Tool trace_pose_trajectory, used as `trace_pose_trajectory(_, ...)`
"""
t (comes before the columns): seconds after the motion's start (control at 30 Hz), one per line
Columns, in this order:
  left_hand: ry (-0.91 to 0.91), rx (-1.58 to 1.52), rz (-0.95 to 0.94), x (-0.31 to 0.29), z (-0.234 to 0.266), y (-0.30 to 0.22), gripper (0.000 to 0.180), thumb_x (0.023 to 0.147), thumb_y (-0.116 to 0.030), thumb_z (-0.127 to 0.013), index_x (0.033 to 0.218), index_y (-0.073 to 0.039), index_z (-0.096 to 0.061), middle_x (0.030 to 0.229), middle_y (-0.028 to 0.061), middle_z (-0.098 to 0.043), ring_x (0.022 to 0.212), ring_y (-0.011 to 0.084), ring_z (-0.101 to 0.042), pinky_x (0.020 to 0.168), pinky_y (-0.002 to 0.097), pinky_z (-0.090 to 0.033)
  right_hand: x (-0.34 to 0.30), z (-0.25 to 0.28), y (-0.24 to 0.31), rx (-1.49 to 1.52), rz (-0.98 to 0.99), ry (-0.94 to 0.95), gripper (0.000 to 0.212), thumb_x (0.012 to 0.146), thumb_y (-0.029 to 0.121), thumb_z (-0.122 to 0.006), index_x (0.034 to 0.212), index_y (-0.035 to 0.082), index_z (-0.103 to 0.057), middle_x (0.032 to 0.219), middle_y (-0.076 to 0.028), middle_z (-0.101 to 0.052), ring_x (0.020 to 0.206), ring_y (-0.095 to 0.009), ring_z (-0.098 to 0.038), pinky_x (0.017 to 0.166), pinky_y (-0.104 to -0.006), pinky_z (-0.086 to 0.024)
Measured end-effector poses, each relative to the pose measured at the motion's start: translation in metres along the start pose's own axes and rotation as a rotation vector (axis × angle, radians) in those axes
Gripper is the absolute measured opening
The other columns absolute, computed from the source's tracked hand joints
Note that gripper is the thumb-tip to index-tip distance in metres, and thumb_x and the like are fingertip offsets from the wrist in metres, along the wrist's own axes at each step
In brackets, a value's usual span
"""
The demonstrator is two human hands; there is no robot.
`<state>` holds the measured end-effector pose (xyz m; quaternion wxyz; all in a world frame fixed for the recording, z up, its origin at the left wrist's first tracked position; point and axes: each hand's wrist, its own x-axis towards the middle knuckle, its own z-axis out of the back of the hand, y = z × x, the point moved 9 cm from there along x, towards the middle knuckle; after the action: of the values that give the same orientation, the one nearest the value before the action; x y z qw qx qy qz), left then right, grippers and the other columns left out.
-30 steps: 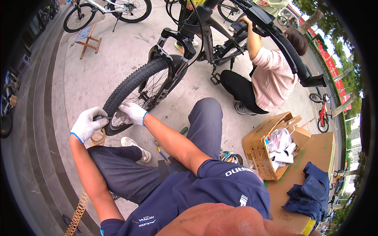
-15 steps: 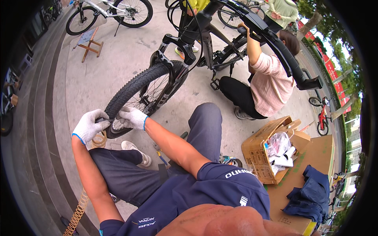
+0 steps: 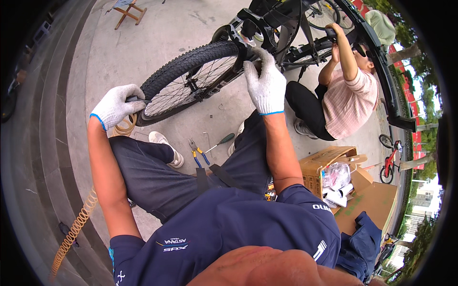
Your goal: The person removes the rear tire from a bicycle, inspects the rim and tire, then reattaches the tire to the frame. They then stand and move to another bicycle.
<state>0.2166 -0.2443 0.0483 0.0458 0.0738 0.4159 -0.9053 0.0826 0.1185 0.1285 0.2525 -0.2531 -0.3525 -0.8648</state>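
A: Largest first, please.

B: Shows grey concrete paving [image 3: 109, 57], bounded on the left by the curving edge of dark stone steps [image 3: 51, 138]. On the paving, a black bicycle [image 3: 285, 19], slanting across the upper middle. To the right, near it, a crouching person in a pink top [image 3: 350, 102]. Nearer, also on the right, an open cardboard box [image 3: 312, 183], holding clear plastic wrapping.

A: And the wheel?

B: Front wheel [image 3: 183, 66] with a knobby black tyre, running diagonally from the fork down to the left hand.

A: Describe both hands.

B: Wears white gloves with blue cuffs. Left hand [image 3: 119, 106]: stretched forward beside the tyre's near end, wrist bent inward, fingers closed around a small dark tool [image 3: 132, 98] with a thin tip pointing right, toward the rim. Cannot tell contact there. Right hand [image 3: 267, 88]: raised well apart from the left, back of the glove in view, fingers curved forward, thumb spread away, overlapping the fork in this view. Cannot tell touch or grip.

A: Edges, room?

B: Leaves a strip of concrete between left hand and steps, with a coiled tan hose [image 3: 78, 226] lower down. Between the hands, a wide gap, crossed by the wheel. Just below the right wrist, a knee.

A: Smallest things?

B: On the concrete near the shoes, a green-handled screwdriver [image 3: 224, 139], then blue-and-yellow pliers [image 3: 196, 152].
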Motion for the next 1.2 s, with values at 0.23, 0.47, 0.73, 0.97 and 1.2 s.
trace_pose_trajectory(0.23,0.032,-0.068,0.060,0.002,-0.002,0.002,0.021,0.092,-0.004,-0.080,0.112,0.001,-0.076,0.098,0.0051,-0.077,0.094,0.0120,-0.070,0.090,0.0316,-0.058,-0.013,-0.066,-0.061,-0.418,0.189,0.451,0.082,0.097,0.028,-0.079,0.167,0.009,-0.041,0.102,-0.021,-0.076,0.087,-0.040,-0.077,0.073,-0.0501,-0.062)
trace_pose_trajectory(0.47,0.042,-0.085,0.041,0.001,-0.003,0.004,0.020,0.093,-0.007,-0.081,0.111,0.000,-0.077,0.096,0.0058,-0.075,0.093,0.0133,-0.069,0.089,0.0327,-0.058,0.006,-0.057,-0.059,-0.083,0.122,0.454,0.046,0.101,0.034,-0.075,0.137,0.008,-0.064,0.104,-0.026,-0.079,0.100,-0.046,-0.077,0.087,-0.0550,-0.061)
trace_pose_trajectory(0.73,-0.006,-0.033,0.005,-0.001,0.002,0.004,0.024,0.091,-0.012,-0.082,0.112,-0.002,-0.078,0.098,0.0106,-0.077,0.093,0.0181,-0.072,0.089,0.0348,-0.058,0.020,-0.024,-0.050,0.030,-0.086,0.160,0.036,0.094,0.026,-0.088,0.120,0.003,-0.077,0.102,-0.016,-0.084,0.095,-0.025,-0.084,0.086,-0.0355,-0.064)
trace_pose_trajectory(0.97,-0.002,-0.010,0.004,0.000,0.004,-0.002,0.023,0.090,-0.011,-0.082,0.111,0.000,-0.078,0.097,0.0090,-0.076,0.093,0.0163,-0.071,0.089,0.0344,-0.058,0.011,-0.016,-0.020,0.234,-0.012,0.016,0.042,0.096,0.016,-0.084,0.133,-0.001,-0.073,0.122,-0.019,-0.080,0.110,-0.026,-0.081,0.098,-0.0376,-0.063)
trace_pose_trajectory(1.2,0.001,-0.097,0.015,0.001,0.002,-0.003,0.021,0.093,-0.011,-0.082,0.110,0.000,-0.077,0.097,0.0059,-0.075,0.092,0.0133,-0.069,0.087,0.0330,-0.058,0.126,-0.083,0.007,-0.094,0.130,0.196,0.056,0.096,0.042,-0.073,0.138,0.005,-0.073,0.125,-0.020,-0.079,0.118,-0.039,-0.075,0.107,-0.0470,-0.058)
